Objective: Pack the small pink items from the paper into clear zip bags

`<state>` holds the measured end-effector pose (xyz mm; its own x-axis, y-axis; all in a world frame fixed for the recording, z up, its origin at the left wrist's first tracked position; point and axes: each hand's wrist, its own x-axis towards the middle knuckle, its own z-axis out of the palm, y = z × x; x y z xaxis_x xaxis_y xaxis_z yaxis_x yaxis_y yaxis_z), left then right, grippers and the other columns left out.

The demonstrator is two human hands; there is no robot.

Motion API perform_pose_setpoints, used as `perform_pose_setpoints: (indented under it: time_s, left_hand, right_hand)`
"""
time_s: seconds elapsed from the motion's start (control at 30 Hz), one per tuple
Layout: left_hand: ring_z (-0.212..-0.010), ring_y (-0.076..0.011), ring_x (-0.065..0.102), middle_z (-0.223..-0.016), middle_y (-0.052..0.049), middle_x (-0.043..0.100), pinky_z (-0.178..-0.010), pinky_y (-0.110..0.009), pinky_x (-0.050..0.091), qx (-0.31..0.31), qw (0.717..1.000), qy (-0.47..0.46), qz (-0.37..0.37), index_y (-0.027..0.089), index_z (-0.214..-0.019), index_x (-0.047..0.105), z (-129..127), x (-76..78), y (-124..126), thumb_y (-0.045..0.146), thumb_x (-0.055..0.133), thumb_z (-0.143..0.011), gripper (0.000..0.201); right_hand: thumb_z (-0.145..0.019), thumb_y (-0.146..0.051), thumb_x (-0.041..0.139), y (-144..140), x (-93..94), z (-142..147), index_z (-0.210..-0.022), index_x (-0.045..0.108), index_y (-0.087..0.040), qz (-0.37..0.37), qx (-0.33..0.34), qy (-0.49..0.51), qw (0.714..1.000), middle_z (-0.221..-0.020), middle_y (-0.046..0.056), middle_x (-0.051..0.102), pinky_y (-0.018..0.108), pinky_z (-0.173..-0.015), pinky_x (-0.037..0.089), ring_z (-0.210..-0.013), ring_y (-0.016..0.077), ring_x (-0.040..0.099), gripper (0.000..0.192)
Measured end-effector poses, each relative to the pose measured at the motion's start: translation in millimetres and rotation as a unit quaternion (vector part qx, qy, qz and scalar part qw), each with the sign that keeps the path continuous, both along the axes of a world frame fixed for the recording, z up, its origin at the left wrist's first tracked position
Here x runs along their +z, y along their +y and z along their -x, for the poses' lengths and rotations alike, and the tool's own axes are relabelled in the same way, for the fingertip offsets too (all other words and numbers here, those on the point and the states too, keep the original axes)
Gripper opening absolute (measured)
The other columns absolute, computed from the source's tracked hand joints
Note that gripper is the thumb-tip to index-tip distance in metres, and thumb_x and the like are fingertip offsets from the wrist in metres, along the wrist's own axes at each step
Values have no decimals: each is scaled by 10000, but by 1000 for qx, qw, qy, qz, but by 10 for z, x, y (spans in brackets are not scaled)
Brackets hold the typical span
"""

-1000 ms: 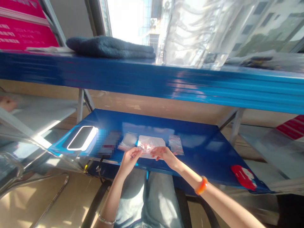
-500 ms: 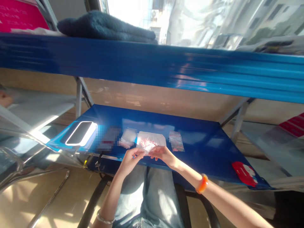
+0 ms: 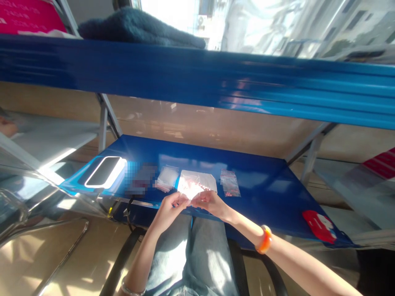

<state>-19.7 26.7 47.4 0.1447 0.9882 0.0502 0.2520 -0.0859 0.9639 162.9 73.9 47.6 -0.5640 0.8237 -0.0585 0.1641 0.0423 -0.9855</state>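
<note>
My left hand [image 3: 173,209] and my right hand [image 3: 214,204] meet at the near edge of the blue table, thumbs and fingers pinched on a small clear plastic bag [image 3: 191,192]. Sun glare washes out much of the bag, so its contents cannot be made out. Behind it lies a white sheet [image 3: 210,179] bearing small reddish pieces, partly lost in the glare. Left of the sheet is a stack of clear plastic bags [image 3: 168,178]. On the right, small zip bags [image 3: 230,183] with reddish pieces inside lie flat.
A white-edged phone-like device [image 3: 105,172] rests at the left of the blue table [image 3: 262,185]. Near the right corner lies a red pouch [image 3: 319,226]. A raised blue shelf [image 3: 185,78] crosses above, with a folded dark towel [image 3: 138,28] on it. Another person's hand [image 3: 8,126] shows far left.
Both hands keep their pinch close together with only slight finger shifts. The glare over the bag has grown brighter, and the whole view has tilted slightly.
</note>
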Motion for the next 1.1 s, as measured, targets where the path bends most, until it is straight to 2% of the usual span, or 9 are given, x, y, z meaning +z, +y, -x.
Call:
perform_pose_setpoints:
  time_s: [0.17,0.33,0.43,0.53,0.6,0.67,0.77,0.93,1.1]
  left_hand:
    - [-715,-169,650,-734,-37,696,-689,-259,487,13,998,-52,29,151,-787,643,89,-42,23,379,623,-768,230]
    - [-691,-191,655,-700,-41,696,-687,-305,510,23,998,-17,59,146,-857,627,297,-9,89,380,652,-728,269]
    - [-828,-205,653,-906,-60,704,-750,-334,513,41,999,21,20,174,-1096,560,425,43,219,389,660,-711,452]
    - [-970,-196,622,-1071,-67,661,-828,-337,502,122,992,19,-30,196,-1227,469,527,86,474,402,622,-726,564]
    - [-877,-193,644,-945,-58,687,-802,-346,512,152,986,28,-59,164,-1152,534,589,102,695,394,598,-718,496]
    - [-832,-201,647,-964,-87,683,-783,-342,514,133,983,84,-100,146,-877,652,650,107,915,345,578,-703,276]
    - [-835,-228,646,-970,-106,686,-738,-337,517,123,974,144,-126,146,-628,656,719,91,1171,285,563,-678,174]
    - [-731,-201,655,-852,-72,712,-685,-322,520,132,953,230,-144,153,-780,677,725,-9,1338,216,526,-704,180]
    - [-1099,-256,554,-1150,-105,633,-967,-426,405,203,913,280,-215,183,-936,657,670,-158,1292,197,511,-765,225]
  right_hand:
    - [-676,-405,702,15,-35,13,-770,721,-151,20,0,-5,1000,-680,41,690,262,-601,461,-649,148,617,271]
    - [-738,-473,627,102,-20,80,-759,723,-158,19,-22,-23,999,-714,64,704,245,-546,434,-673,155,620,330]
    - [-711,-435,649,167,4,228,-699,714,-159,38,-34,-25,998,-661,51,690,244,-521,420,-599,137,587,284]
    - [-690,-380,657,225,18,432,-647,705,-171,54,-41,-21,997,-629,32,678,248,-547,434,-577,126,569,219]
    - [-698,-346,640,267,10,559,-619,700,-176,43,-47,-31,997,-619,24,675,242,-562,435,-579,120,561,197]
    - [-718,-319,615,316,-18,661,-602,697,-171,31,-65,-57,996,-613,24,676,230,-534,411,-549,107,533,205]
    - [-746,-306,586,404,-92,772,-597,692,-161,25,-111,-112,987,-593,28,673,227,-445,323,-457,82,439,233]
    - [-741,-272,573,547,-233,905,-466,624,-171,-2,-141,-143,980,-468,25,598,254,-468,318,-461,106,450,297]
    - [-707,-266,590,638,-315,1009,-376,538,-196,-20,-137,-161,977,-379,36,498,310,-503,336,-487,165,494,343]
